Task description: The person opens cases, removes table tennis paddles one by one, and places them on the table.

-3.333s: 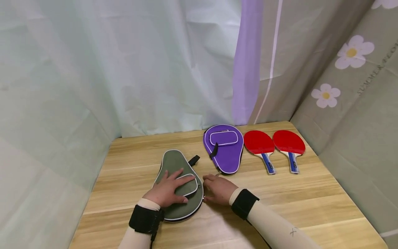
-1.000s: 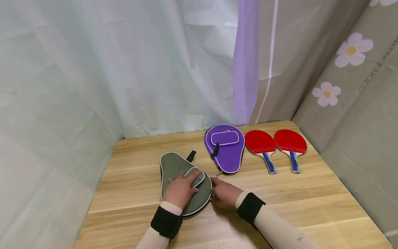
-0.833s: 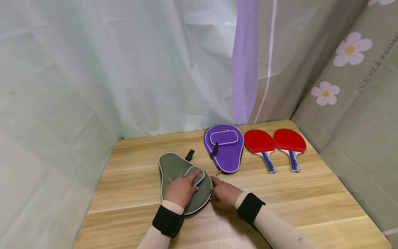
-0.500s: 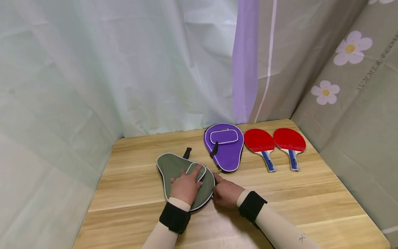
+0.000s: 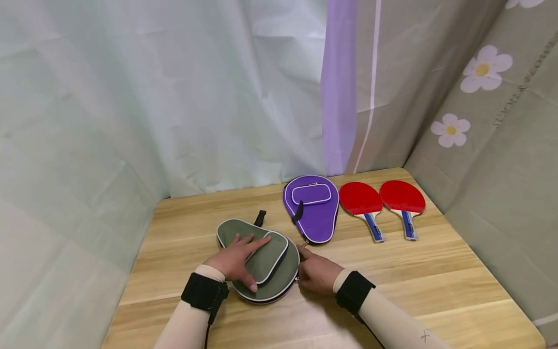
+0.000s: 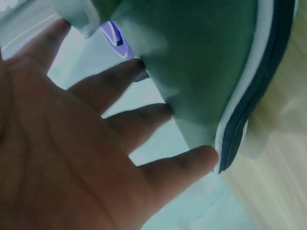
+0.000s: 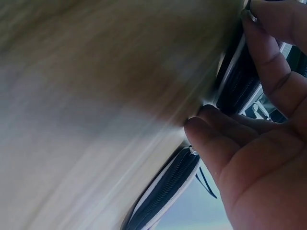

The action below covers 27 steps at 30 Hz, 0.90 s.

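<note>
A grey-green table tennis bat case [image 5: 284, 271] with white piping lies on the table, its narrow end toward the back left. My left hand [image 5: 235, 259] rests on it with spread fingers, beside the front pocket [image 5: 270, 254]. In the left wrist view, the fingertips touch the green fabric [image 6: 201, 62]. At the case's rounded right edge, my right hand [image 5: 317, 271] has its fingers bent. In the right wrist view, its thumb and index finger pinch a small metal zipper pull [image 7: 252, 18]. A second zipper slider [image 7: 193, 150] sits on the dark zipper [image 7: 168, 184] near the other fingertips.
Behind the right hand lies a purple bat case [image 5: 316, 218] with a black strap. Two red bats [image 5: 361, 198] with blue and white handles lie to its right. A black loop [image 5: 260, 218] sticks out from the green case. Curtains [image 5: 218, 97] enclose the table [image 5: 183, 213].
The green case has turned counterclockwise, its narrow end swinging left. My left hand has shifted left over it in the last half second. The right hand stays at the case's right edge.
</note>
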{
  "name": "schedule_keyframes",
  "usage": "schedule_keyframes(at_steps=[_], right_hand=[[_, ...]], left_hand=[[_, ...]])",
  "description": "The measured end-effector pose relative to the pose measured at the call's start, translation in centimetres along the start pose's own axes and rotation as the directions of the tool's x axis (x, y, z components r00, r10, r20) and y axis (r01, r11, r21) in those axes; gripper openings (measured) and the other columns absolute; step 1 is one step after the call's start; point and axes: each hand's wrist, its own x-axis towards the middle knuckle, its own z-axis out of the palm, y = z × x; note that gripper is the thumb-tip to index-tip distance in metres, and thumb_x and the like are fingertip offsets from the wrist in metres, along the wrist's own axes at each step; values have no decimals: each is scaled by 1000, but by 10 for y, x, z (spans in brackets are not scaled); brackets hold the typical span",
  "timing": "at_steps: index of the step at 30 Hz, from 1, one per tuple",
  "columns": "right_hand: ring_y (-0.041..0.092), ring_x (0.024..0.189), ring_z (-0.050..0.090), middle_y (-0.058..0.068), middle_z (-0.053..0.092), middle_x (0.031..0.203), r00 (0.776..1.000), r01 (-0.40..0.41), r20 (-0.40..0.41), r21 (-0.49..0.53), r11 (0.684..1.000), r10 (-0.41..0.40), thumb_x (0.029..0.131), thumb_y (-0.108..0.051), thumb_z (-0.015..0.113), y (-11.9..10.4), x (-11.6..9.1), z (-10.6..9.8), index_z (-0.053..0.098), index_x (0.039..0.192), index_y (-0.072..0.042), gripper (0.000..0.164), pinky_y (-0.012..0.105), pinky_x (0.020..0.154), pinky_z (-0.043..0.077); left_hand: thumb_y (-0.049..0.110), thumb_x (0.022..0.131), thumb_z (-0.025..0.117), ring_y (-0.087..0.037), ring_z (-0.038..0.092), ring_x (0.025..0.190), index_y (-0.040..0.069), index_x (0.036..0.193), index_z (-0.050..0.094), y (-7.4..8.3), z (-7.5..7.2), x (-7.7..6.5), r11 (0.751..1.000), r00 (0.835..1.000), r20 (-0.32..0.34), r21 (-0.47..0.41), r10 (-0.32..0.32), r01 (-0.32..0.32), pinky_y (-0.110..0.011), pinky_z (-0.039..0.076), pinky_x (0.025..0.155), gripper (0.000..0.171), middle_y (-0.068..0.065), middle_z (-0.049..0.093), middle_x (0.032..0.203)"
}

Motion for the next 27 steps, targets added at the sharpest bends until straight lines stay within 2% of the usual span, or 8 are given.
schedule_keyframes(at_steps=[5,9,12,18,25,27], right_hand=[[33,149,44,25,46,156,1000,9,-4,12,1000,-9,82,-16,78,-4,-1,-4,72,68,-19,16,30,103,54],[32,147,46,25,46,156,1000,3,11,18,1000,-3,83,-15,78,-5,-1,-8,71,65,-19,19,28,100,54],[31,147,46,24,46,156,1000,-2,16,10,1000,2,83,-16,78,-6,0,-8,70,65,-20,20,27,99,54],[33,147,47,26,48,154,1000,19,-16,-18,1000,-20,83,-17,78,-4,-1,-7,69,62,-21,23,29,100,55],[35,144,51,28,53,149,998,50,-39,-50,997,-52,83,-14,76,-3,-2,-7,67,60,-17,25,33,104,55],[35,143,51,28,54,148,998,57,-39,-57,997,-59,82,-14,76,-3,-2,-6,67,60,-17,24,33,104,55]], left_hand=[[31,47,104,-57,10,155,46,158,32,-5,0,1,1000,999,30,2,15,-15,-85,16,113,133,-13,31,168],[32,49,104,-59,8,155,47,158,32,-8,5,2,1000,999,27,-13,27,-27,-80,28,113,131,-12,30,169],[35,50,103,-63,9,152,47,158,31,-8,9,2,999,999,-1,-15,36,-36,-75,38,109,130,-15,29,169],[42,51,102,-66,13,149,48,158,29,-5,18,-1,1000,998,-64,29,11,-9,-73,46,102,130,-17,31,168],[53,48,99,-65,23,148,50,158,28,1,24,-5,992,989,-145,112,-34,50,-89,27,102,131,-15,38,165],[55,47,99,-65,25,147,48,158,29,2,26,-6,990,986,-160,122,-45,65,-88,27,102,132,-16,41,164]])
